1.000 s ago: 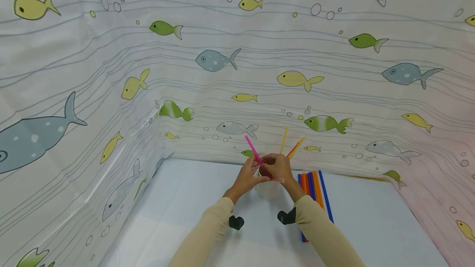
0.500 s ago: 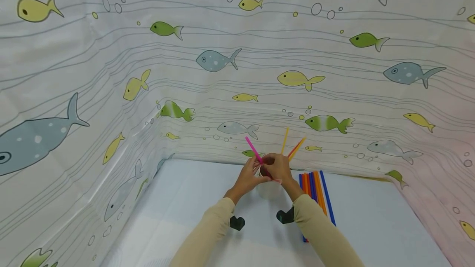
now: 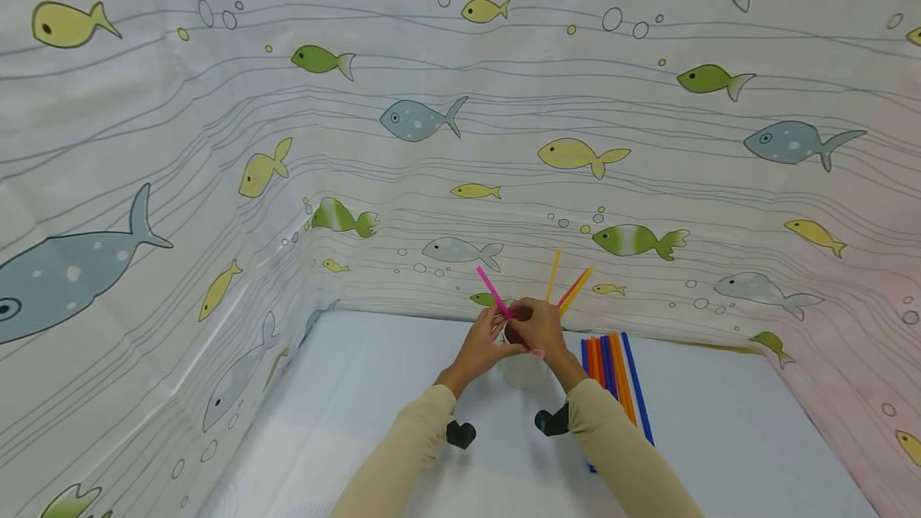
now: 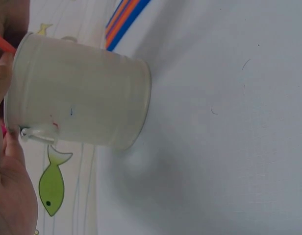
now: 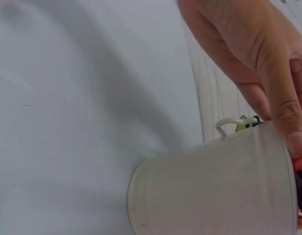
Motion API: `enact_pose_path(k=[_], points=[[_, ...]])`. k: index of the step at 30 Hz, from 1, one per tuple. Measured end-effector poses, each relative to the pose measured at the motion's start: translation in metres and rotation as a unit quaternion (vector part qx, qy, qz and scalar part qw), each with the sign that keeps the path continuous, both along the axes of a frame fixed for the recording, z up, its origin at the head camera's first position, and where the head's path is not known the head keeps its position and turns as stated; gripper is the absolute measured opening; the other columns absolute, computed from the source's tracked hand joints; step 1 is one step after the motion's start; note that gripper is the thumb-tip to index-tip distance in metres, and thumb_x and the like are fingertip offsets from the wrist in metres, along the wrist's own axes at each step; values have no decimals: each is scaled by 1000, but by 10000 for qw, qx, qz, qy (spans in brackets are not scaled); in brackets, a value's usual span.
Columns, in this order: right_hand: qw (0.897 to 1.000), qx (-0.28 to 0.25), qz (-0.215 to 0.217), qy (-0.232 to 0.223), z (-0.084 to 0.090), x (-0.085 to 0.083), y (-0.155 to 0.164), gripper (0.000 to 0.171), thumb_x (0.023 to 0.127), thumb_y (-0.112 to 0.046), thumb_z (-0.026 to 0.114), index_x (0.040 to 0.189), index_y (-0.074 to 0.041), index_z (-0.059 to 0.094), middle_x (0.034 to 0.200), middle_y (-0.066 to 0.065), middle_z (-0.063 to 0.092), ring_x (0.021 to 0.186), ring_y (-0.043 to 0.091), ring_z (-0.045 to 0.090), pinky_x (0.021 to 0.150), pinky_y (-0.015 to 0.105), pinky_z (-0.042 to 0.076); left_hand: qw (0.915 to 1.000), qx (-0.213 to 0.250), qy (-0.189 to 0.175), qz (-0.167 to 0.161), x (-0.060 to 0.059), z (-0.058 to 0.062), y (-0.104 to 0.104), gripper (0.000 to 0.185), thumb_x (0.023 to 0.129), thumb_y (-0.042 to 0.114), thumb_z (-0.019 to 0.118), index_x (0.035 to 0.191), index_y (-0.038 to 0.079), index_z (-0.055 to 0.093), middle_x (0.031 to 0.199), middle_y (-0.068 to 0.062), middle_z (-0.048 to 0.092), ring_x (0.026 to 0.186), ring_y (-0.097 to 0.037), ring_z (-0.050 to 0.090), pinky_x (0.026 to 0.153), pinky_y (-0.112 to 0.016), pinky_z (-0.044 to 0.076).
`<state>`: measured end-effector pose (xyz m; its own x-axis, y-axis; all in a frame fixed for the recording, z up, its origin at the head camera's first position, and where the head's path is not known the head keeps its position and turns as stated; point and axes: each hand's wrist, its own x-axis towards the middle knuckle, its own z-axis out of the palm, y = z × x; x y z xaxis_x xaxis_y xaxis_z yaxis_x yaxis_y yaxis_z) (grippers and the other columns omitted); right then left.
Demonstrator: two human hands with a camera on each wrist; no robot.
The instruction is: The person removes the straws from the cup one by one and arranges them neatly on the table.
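A row of blue and orange straws [image 3: 612,374] is lying flat on the pale blue table [image 3: 719,438], just beside the right arm at about 3 o'clock from the hands; a curtain with fish on it [image 3: 432,118] is hanging all around the table, from 9 o'clock past 12 to 3 o'clock. A little white bucket [image 3: 520,368] is standing upright on the table near the far edge, right under the hands; the hands are covering its top, so its rim is mostly hiding in the head view. A pink straw [image 3: 492,291] is leaning out toward 11 o'clock; a yellow straw [image 3: 552,274] and an orange straw [image 3: 575,288] are sticking up toward 1 o'clock. The left hand [image 3: 480,348] is reaching over the bucket from 7 o'clock, and its fingers are pinching the pink straw at the rim. The right hand [image 3: 541,328] is coming in from 5 o'clock; its fingers are curling over the bucket's mouth, but I cannot tell what they are gripping.
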<state>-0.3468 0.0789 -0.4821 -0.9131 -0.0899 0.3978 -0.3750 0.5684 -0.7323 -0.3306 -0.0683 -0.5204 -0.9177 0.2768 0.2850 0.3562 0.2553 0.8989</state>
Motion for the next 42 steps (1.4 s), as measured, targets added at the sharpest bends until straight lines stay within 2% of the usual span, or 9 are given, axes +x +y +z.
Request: enact_pose_path(k=[5,8,14,20,27,42], points=[[10000,8,-24,-15,1,0,0,14,77,-2,81,90,-4,76,82,6,73,73,20,69,73,36,60,10000,-51,-22,10,1,0,0,90,76,31,83,147,10,34,142,-7,43,133,-21,45,106,-26,39],[10000,10,-51,18,3,0,0,13,78,-4,80,90,-5,76,83,5,73,74,19,68,74,36,60,10000,-52,14,-8,1,0,0,92,76,28,84,149,7,31,143,-9,42,132,-23,46,106,-27,39],[9987,-357,236,294,11,-2,3,11,81,-1,77,91,-3,76,84,6,73,76,19,70,76,36,60,10000,-36,0,-28,1,0,0,99,75,25,84,152,4,25,144,-11,41,132,-23,46,105,-27,40],[9962,-644,281,505,33,2,6,14,83,-2,77,96,-3,75,88,8,73,81,21,70,77,36,60,9999,2,68,-109,0,-1,-1,98,79,22,82,152,2,22,142,-11,44,133,-22,45,107,-30,38],[9937,-976,142,524,61,11,9,17,85,-7,77,101,-4,74,95,7,73,88,21,69,81,35,58,9999,-168,-39,7,-1,-2,0,93,81,18,81,153,8,23,142,-8,45,134,-18,45,107,-29,38],[9839,-1153,-40,1368,110,13,34,17,83,-6,78,99,-2,73,94,8,73,87,21,70,78,29,58,9993,-367,7,113,2,1,0,96,80,23,81,154,8,22,143,-9,45,133,-20,45,106,-30,40]])
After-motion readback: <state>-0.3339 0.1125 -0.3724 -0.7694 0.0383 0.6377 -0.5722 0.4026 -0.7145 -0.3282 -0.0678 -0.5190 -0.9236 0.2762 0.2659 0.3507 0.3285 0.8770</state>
